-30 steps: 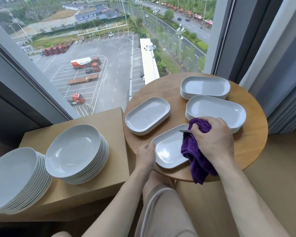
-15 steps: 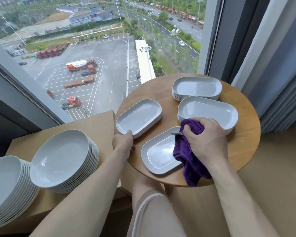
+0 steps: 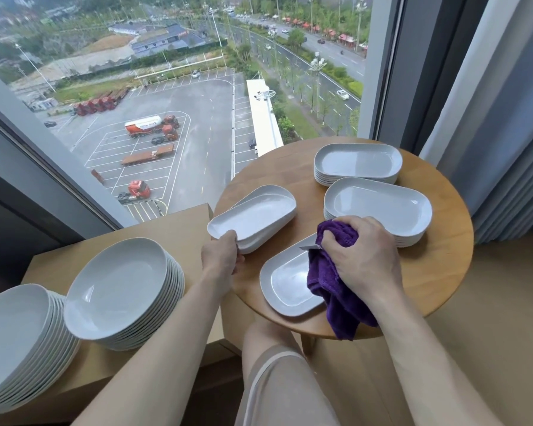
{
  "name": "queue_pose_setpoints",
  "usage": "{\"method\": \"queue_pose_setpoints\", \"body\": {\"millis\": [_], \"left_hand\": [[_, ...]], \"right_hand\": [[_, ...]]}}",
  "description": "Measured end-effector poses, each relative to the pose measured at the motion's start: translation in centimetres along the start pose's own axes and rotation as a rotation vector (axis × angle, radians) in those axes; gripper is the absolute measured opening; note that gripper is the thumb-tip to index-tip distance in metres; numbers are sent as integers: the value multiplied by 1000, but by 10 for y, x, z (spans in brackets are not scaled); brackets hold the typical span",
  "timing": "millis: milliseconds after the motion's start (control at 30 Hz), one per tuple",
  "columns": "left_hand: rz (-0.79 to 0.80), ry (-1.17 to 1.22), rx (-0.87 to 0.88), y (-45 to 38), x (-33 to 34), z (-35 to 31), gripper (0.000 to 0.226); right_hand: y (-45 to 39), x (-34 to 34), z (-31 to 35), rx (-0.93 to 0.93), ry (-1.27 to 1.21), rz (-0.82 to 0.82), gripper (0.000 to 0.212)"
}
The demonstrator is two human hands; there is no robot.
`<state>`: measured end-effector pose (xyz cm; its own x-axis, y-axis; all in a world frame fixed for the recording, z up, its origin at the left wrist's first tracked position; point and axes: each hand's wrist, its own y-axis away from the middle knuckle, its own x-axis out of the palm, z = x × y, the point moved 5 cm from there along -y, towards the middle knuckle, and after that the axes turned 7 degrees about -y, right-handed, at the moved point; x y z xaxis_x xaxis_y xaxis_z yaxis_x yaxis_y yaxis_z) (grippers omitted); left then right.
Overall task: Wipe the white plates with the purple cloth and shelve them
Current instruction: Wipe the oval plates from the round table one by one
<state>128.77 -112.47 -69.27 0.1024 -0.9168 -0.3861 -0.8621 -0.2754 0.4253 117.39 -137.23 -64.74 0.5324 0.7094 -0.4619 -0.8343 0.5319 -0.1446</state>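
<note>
On the round wooden table, a white oblong plate lies at the near edge. My right hand grips the purple cloth and presses it on that plate's right side; the cloth's tail hangs over the table edge. To the left, my left hand grips the near end of another white oblong plate, which sits tilted, raised off a matching plate beneath it.
Two stacks of oblong plates stand at the table's back and right. A low wooden shelf on the left carries two stacks of round plates. A window is ahead, a curtain to the right.
My left hand left the near plate's edge, moved up to the left oblong plate, took hold of its near end and raised it. My right hand stayed on the cloth.
</note>
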Motion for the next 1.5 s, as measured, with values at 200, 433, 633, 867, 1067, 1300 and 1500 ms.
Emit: {"method": "queue_pose_setpoints", "body": {"millis": [200,433,633,867,1067,1300,1500], "left_hand": [[19,-110,110,19,-13,-2,25],[384,378,46,60,-22,-8,47],[621,634,-49,113,-35,16,69],[748,754,37,137,-36,31,87],[809,747,100,140,-24,35,93],[869,832,56,136,-23,22,84],[507,773,-15,115,-41,19,69]], "right_hand": [[-3,-1,-3,-13,-50,-1,16],[0,6,5,-49,-87,32,11],[12,19,29,-95,-107,84,15],[27,37,34,-102,61,142,18],[36,51,44,-170,110,202,29],[70,66,91,-394,-25,341,28],[102,80,119,-496,-33,559,28]]}}
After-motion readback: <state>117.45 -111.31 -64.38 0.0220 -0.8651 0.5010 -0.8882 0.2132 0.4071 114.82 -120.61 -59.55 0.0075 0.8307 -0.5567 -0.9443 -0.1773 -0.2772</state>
